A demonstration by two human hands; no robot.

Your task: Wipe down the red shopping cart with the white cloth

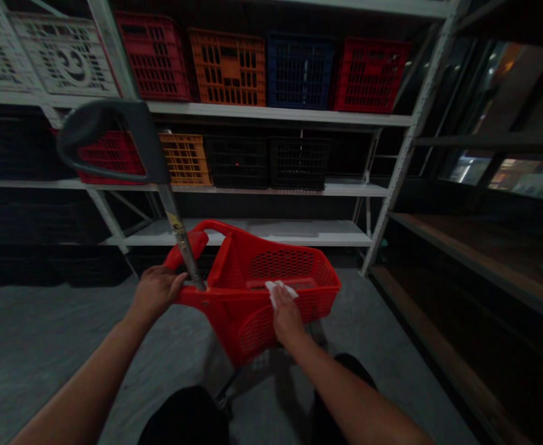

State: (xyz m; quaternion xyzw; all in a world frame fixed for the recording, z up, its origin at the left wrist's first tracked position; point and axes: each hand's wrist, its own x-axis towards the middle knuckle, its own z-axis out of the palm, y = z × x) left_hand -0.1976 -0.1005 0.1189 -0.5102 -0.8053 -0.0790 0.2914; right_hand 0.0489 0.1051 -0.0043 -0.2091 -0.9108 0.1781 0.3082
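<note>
A red plastic shopping basket point(299, 278) on wheels stands tilted on the grey floor in front of me. Its metal pull rod point(178, 232) rises to a dark grey handle point(109, 139) at the upper left. My left hand point(157, 290) grips the basket's rear rim at the foot of the rod. My right hand point(286, 315) presses a white cloth point(278, 289) against the basket's near side rim, fingers closed on it. A red carry handle point(192, 244) lies folded at the back.
Metal shelving point(271, 114) ahead holds red, orange, blue and black crates point(227, 68) on two levels, with a bare lower shelf point(271, 232). Wooden shelves point(475, 253) run along the right. My dark-clad knees point(188, 414) are at the bottom.
</note>
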